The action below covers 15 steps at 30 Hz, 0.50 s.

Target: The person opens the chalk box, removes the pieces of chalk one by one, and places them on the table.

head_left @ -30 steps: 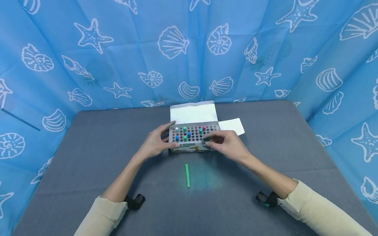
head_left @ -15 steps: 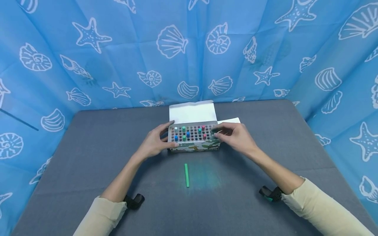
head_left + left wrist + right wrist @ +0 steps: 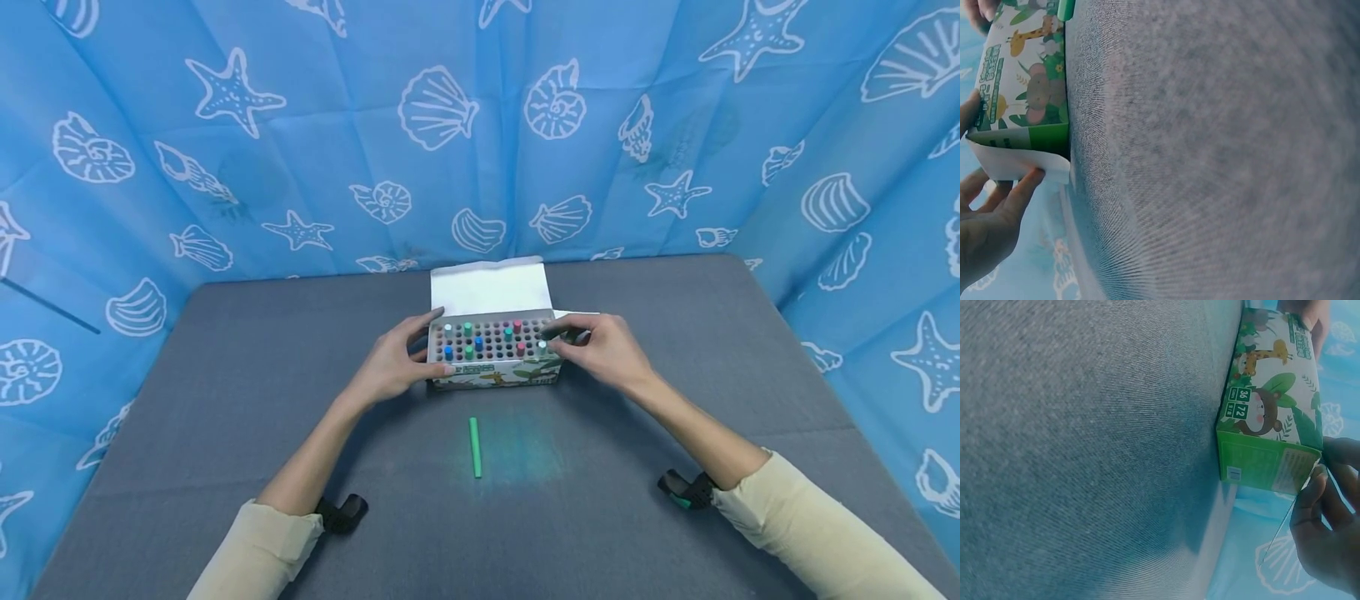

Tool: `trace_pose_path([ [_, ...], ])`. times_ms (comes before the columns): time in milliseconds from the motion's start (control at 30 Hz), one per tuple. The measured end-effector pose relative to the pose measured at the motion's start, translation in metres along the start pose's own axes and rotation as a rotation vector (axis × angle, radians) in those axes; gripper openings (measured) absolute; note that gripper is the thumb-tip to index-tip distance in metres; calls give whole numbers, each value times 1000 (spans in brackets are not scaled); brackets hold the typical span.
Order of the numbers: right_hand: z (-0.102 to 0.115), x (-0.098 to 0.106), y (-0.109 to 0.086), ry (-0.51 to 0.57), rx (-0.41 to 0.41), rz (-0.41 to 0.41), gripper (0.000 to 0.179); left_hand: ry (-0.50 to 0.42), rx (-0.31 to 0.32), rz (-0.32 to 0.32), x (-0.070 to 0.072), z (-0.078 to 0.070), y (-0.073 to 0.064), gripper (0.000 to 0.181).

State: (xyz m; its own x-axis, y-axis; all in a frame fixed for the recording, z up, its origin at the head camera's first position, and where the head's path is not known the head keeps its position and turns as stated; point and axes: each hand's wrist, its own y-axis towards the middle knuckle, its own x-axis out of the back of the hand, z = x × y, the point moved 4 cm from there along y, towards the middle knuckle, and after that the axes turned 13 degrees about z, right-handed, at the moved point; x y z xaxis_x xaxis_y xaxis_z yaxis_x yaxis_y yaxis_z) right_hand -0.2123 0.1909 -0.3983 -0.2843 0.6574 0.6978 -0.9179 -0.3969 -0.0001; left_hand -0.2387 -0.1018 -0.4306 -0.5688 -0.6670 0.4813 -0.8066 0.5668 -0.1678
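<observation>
A printed cardboard box [image 3: 495, 377] holds a tray of round holes, with several coloured sticks standing in it. My left hand [image 3: 393, 358] grips its left end, thumb at the front and fingers behind; in the left wrist view, fingertips rest against the white end flap [image 3: 1019, 164]. At the right end, the thumb and index fingertips of my right hand [image 3: 600, 350] are slightly apart, right beside a white-topped stick [image 3: 542, 345] standing in a hole. The right wrist view shows this hand [image 3: 1325, 519] at the box's upper corner, by the side flap [image 3: 1282, 522].
One green stick [image 3: 476, 447] lies on the grey cloth-covered table [image 3: 637, 508] in front of the box. The box's white lid [image 3: 491, 287] stands folded back. A blue curtain [image 3: 337, 142] with shell prints hangs behind the table.
My right hand moves right along the tray. A pink-topped stick and then the white-topped one come into view by its fingers. The right flap shows narrower. My left hand stays put.
</observation>
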Motion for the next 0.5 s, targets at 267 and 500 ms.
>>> trace_pose_path([
  [267, -1, -3, 7, -53, -5, 64, 23, -8, -4, -3, 1, 3, -1, 88],
  [500, 0, -5, 13, -73, -19, 127, 22, 3, -5, -4, 1, 3, 0, 87],
])
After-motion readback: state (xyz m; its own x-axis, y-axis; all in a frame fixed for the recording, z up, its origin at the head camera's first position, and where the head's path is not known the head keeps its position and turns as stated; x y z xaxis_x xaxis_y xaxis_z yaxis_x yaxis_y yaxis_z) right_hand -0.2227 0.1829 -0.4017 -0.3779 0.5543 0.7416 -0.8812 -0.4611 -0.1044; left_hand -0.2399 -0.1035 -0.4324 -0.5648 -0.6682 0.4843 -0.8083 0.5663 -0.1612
